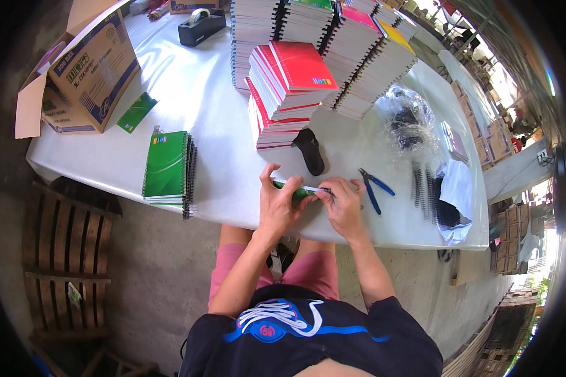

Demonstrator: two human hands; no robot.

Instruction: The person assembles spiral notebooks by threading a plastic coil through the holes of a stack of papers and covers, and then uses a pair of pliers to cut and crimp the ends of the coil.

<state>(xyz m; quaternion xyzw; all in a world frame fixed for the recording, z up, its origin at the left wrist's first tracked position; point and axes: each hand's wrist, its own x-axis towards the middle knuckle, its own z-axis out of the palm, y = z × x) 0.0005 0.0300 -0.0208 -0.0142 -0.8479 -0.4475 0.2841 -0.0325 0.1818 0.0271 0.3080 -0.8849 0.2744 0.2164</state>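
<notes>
A green notebook (302, 191) is held up nearly edge-on above the front of the table. My left hand (278, 204) grips its left part, with the thumb and fingers around the cover. At its right end, my right hand (343, 207) is closed in a pinch by a small dark bit that looks like binding coil; the fingers partly hide it. Blue-handled pliers (378, 188) lie just right of my right hand. Beyond my hands rests a black, flat, elongated object (309, 152), whose kind I cannot make out.
Red notebooks (283, 94) are stacked behind, before tall piles of spiral notebooks (365, 69). Green spiral notebooks (166, 166) and a green cover (136, 113) lie left, near a carton (91, 75) and tape dispenser (201, 28). Black coils (424, 191) and plastic wrap (409, 119) lie right.
</notes>
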